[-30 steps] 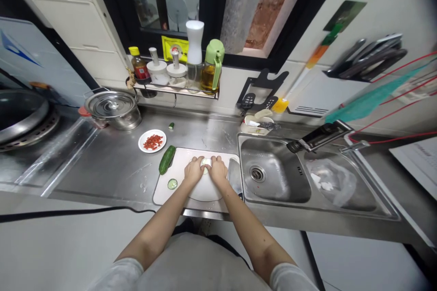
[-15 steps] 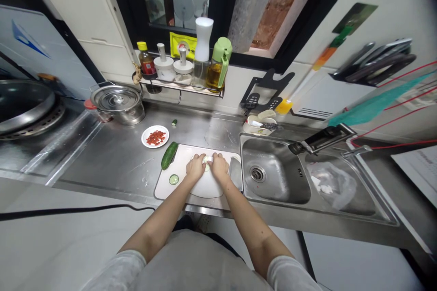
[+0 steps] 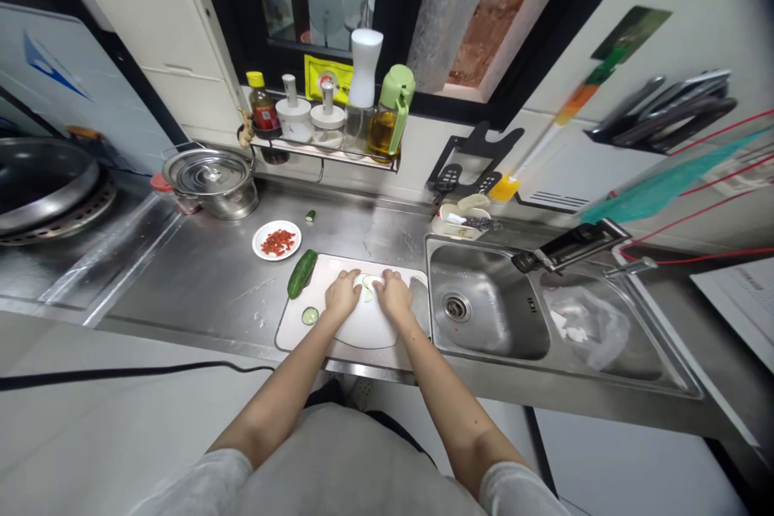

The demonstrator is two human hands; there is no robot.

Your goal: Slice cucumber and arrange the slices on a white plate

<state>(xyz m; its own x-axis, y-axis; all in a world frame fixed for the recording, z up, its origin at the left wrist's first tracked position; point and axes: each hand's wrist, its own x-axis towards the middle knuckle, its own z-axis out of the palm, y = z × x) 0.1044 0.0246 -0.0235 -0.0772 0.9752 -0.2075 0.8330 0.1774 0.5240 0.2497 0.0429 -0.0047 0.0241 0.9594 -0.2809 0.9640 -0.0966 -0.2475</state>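
Observation:
A white plate (image 3: 368,330) lies over the white cutting board (image 3: 290,330), with pale cucumber slices (image 3: 368,289) near its far side. My left hand (image 3: 342,294) is closed at the plate's left far edge, its thumb toward the slices. Opposite it, my right hand (image 3: 395,295) grips the right far edge the same way. Left of my left hand rest a whole cucumber (image 3: 301,274) and a round cucumber slice (image 3: 310,315). A cleaver blade (image 3: 418,302) lies flat beside my right hand, partly hidden by it.
Behind the board stand a small plate of chopped red pieces (image 3: 291,231) and a cucumber end (image 3: 310,216). A lidded steel pot (image 3: 223,189) is farther left. The sink (image 3: 489,314) borders the board on the right. A seasoning rack (image 3: 326,149) hangs on the wall.
My hands have moved apart, from close together over the slices to the plate's two sides. The cucumber slices now show between them.

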